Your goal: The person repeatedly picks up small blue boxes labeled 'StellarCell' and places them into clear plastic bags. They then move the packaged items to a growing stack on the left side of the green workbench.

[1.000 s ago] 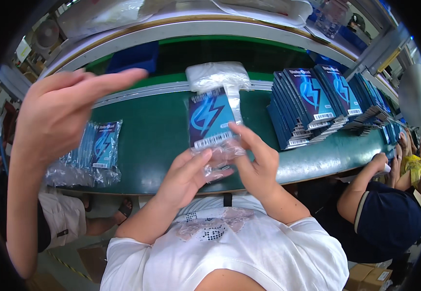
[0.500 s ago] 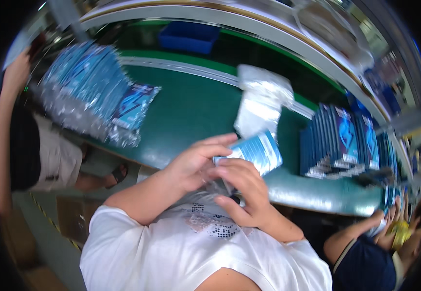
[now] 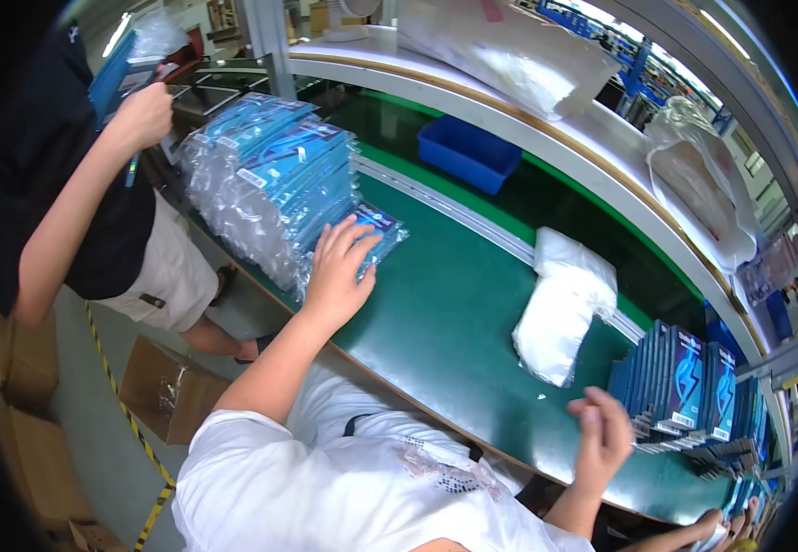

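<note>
My left hand [image 3: 336,276] lies with fingers spread over a bagged flat blue box [image 3: 378,224] at the right end of a pile. That pile of blue boxes in clear plastic bags [image 3: 279,170] leans in overlapping rows at the left of the green table. My right hand [image 3: 604,440] is raised over the table's near edge at the right, fingers loosely bent and apart, with nothing visible in it. It is nearest to the standing rows of unbagged dark blue boxes [image 3: 661,382]. A stack of clear plastic bags [image 3: 560,317] lies between my hands, farther back.
A blue bin [image 3: 468,156] stands behind the table's metal rail. Above runs a white shelf [image 3: 528,110] with a carton and plastic bags. A person in black [image 3: 58,184] stands at the left, holding blue boxes. An open carton [image 3: 164,391] sits on the floor.
My hands have parted: the left reached to the bagged pile, the right moved away to the right. The blue box they held before me is gone from there. The view has swung left.
</note>
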The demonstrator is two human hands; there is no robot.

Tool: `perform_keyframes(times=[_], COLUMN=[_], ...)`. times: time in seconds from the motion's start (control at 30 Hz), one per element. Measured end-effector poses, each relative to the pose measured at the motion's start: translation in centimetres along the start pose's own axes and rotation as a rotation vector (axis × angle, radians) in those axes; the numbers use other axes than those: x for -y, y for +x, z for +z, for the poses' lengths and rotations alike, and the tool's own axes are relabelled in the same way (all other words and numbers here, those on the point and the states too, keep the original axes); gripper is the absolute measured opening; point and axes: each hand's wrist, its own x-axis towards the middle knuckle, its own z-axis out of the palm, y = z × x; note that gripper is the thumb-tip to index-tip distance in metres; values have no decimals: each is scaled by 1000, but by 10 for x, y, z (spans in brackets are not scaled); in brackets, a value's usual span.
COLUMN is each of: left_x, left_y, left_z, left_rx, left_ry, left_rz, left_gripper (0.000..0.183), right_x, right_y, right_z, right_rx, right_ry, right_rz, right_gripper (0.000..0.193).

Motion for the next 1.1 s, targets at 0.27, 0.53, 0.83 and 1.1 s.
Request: perform_keyframes(times=[0.27, 0.53, 0.83, 1.1], left_x=[-119, -145, -147, -156], left_y=[3, 12, 12, 16], left_z=[100, 118, 114, 120], left_rx=[331, 421, 404, 401], left_ry=[-561, -277, -496, -689], left_rz=[638, 674, 509, 211], left_gripper=[23, 9, 14, 8], right_x=[4, -40, 1, -35], right_y=[86, 84, 72, 35], right_z=[-104, -97, -67, -24], right_rx=[-364, 54, -253, 375], right_ry=[-494, -1162, -612, 1386], right_rz=[-47, 152, -77, 843], right_gripper=[39, 55, 60, 70])
